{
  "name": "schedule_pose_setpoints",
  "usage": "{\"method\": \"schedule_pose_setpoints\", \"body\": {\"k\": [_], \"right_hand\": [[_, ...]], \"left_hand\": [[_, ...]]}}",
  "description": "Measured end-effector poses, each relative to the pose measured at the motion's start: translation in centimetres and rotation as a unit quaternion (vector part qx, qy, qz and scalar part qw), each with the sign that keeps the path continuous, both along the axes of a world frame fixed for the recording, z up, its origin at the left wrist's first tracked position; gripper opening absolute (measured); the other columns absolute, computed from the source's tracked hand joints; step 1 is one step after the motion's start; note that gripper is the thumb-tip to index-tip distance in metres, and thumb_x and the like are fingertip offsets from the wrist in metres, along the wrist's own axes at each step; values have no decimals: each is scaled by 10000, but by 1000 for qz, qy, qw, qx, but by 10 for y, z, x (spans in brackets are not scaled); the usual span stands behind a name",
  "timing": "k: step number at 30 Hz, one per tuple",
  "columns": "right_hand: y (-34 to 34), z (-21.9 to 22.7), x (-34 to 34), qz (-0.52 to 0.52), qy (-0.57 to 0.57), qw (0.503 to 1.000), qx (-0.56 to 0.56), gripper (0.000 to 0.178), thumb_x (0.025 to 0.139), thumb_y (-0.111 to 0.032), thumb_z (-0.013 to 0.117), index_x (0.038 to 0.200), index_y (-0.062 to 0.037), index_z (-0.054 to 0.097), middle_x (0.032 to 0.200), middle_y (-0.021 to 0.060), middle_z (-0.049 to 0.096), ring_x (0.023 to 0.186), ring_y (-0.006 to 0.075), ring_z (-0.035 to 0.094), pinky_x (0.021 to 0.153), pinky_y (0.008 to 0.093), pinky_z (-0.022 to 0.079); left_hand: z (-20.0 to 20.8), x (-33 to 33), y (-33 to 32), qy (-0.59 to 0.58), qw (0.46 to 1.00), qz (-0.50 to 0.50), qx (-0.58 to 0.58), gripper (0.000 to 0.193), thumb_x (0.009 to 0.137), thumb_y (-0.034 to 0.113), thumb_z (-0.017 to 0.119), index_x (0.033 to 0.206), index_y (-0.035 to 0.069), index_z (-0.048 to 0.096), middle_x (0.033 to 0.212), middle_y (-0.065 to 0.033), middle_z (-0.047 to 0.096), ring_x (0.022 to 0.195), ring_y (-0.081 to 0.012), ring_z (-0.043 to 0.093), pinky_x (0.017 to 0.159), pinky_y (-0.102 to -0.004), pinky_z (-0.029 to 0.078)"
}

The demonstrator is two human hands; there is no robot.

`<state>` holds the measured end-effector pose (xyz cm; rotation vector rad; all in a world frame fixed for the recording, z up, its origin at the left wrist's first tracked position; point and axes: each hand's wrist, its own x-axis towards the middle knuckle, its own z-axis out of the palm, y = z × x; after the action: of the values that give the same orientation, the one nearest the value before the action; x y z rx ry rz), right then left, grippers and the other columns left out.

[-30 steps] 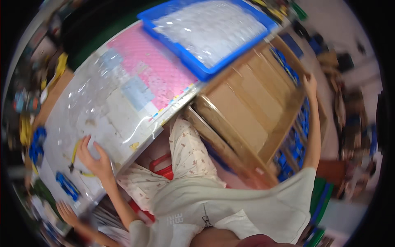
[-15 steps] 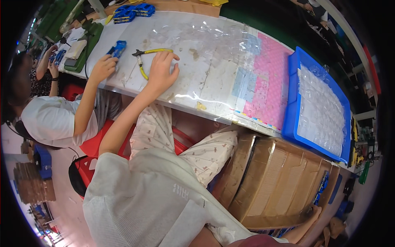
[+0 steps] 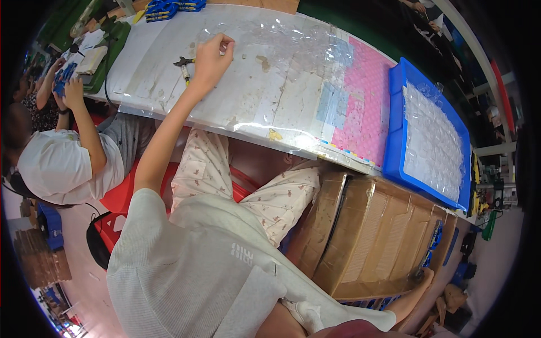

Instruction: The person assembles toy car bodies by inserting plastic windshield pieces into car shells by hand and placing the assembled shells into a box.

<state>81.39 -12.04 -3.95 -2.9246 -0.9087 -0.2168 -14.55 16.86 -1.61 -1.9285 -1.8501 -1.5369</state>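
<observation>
My left hand (image 3: 211,63) is raised over the white table, its fingers loosely curled and nothing visible between them. Beside its wrist lies a pair of cutting pliers (image 3: 184,63) with yellow handles, partly covered by the hand and forearm. Thin clear plastic pieces (image 3: 276,35) are scattered just beyond that hand. Down at the lower right, my right hand (image 3: 421,279) reaches to the side of a cardboard box (image 3: 369,242). Its fingers close around the dark end of a blue plastic piece (image 3: 434,236) there; the fingertips are partly hidden.
A blue tray (image 3: 396,129) holding clear plastic pieces stands at the table's right, next to a pink patterned sheet (image 3: 366,96). Blue parts (image 3: 162,10) are stacked at the far left edge. To my left sits a co-worker (image 3: 62,163) holding a blue piece (image 3: 63,79).
My left hand has moved off the pliers' handles, up and away toward the clear pieces. The co-worker has taken the blue piece from the table. My right hand remains by the box.
</observation>
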Motion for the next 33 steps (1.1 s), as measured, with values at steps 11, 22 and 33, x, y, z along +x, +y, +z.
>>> {"method": "schedule_pose_setpoints", "body": {"k": [11,22,33], "right_hand": [[-1,17,-27,39,-161,986,-8,426,665,-261,706,904,58,555,842,234,595,789,393,571,690,439,444],[-32,96,-280,179,-95,920,336,353,792,-214,674,992,40,531,955,121,588,838,203,558,725,309,449],[-114,56,-603,96,859,349,361,730,698,-517,630,1226,-68,399,1029,169,525,879,301,554,723,501,480]], "left_hand": [[-2,11,-51,142,967,-207,-47,153,731,9,551,882,23,532,973,-111,529,965,-289,476,813,-364,393],[-15,69,-87,185,955,-215,-86,402,730,284,640,979,1,500,1041,-163,484,999,-329,456,873,-410,345],[-39,108,-141,175,875,-449,-41,265,671,54,558,930,-2,556,985,-113,562,1010,-270,528,845,-360,432]]}}
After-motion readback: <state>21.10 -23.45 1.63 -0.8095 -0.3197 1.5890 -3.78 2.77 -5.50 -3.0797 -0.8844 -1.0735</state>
